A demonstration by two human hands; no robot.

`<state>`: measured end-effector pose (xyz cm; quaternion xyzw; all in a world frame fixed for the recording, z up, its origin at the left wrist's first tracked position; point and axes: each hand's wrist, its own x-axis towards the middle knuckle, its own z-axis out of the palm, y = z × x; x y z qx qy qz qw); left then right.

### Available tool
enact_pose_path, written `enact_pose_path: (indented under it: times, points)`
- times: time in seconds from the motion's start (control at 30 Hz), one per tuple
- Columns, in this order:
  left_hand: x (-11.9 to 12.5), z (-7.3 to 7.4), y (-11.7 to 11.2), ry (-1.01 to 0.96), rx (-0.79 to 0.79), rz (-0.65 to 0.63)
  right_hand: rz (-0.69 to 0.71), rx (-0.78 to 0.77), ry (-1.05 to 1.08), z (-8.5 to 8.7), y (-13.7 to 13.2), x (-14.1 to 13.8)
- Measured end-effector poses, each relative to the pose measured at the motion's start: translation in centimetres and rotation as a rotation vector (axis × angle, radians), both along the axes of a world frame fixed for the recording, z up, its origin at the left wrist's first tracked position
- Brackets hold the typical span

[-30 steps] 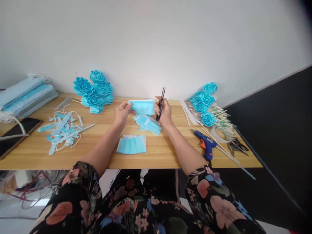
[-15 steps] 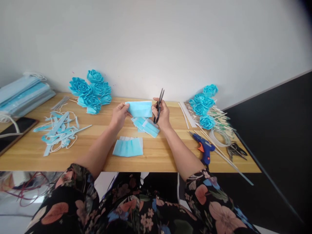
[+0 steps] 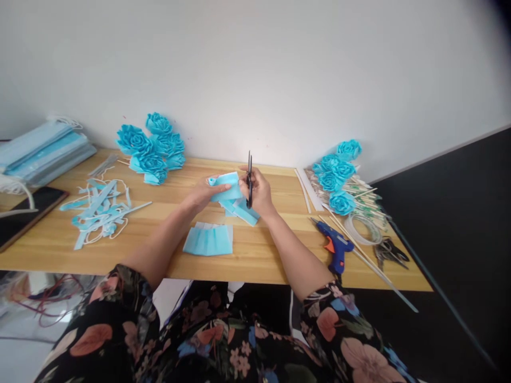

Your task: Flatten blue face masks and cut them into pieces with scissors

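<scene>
My left hand (image 3: 204, 192) is closed on a folded light-blue piece of face mask fabric (image 3: 230, 181), the thumb lying across its front. A small curled part of the fabric shows by the fingers. My right hand (image 3: 260, 192) keeps black-handled scissors (image 3: 249, 178) in its grip, blades pointing up, while its fingertips are at the fabric's right edge. Below the hands, cut blue pieces (image 3: 246, 211) overlap on the wooden table (image 3: 255, 255). Nearer to me lies a flat blue-and-white stack of fabric (image 3: 208, 240).
At left are blue flowers (image 3: 154, 149), mask strips with ear loops (image 3: 98, 210), stacked masks (image 3: 48, 146) and a phone (image 3: 32, 215). On the right stand more flowers (image 3: 335, 173), a blue glue gun (image 3: 334, 242), clear tape (image 3: 365, 230), sticks (image 3: 365, 255) and pliers (image 3: 389, 252).
The fabric has gone from held flat to tilted and curled at its left end. My left thumb now crosses its front. My right hand with the scissors has moved slightly left.
</scene>
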<state>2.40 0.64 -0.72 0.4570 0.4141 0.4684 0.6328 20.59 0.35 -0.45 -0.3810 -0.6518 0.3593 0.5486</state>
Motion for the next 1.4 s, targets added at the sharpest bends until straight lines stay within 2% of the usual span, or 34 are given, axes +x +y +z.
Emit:
enact_pose_path:
  times: [0.17,0.5,0.73,0.87,1.03,1.2,1.4]
  points:
    - [0.2,0.2,-0.3,-0.001,-0.021,0.077,0.025,-0.007,0.009,-0.1,-0.1,-0.2]
    - [0.7,0.5,-0.6,0.022,0.039,0.071,0.112,-0.083,0.028,0.0,0.1,0.3]
    - [1.1,0.6,-0.6,0.083,0.037,0.080,0.016,-0.113,0.015,-0.7,0.0,0.5]
    - [-0.1,-0.1,0.6,0.136,0.028,0.181,-0.098,-0.092,0.057,-1.4,0.2,0.6]
    - [-1.7,-0.6,1.8,0.164,0.099,0.272,-0.209,-0.008,0.074,-1.7,1.0,1.1]
    - [-2.0,-0.9,2.0,0.186,0.177,0.323,-0.208,0.024,0.079,-2.2,1.6,1.3]
    - [-1.7,-0.5,2.0,0.161,0.206,0.349,-0.226,0.050,0.061,-1.9,1.5,1.2]
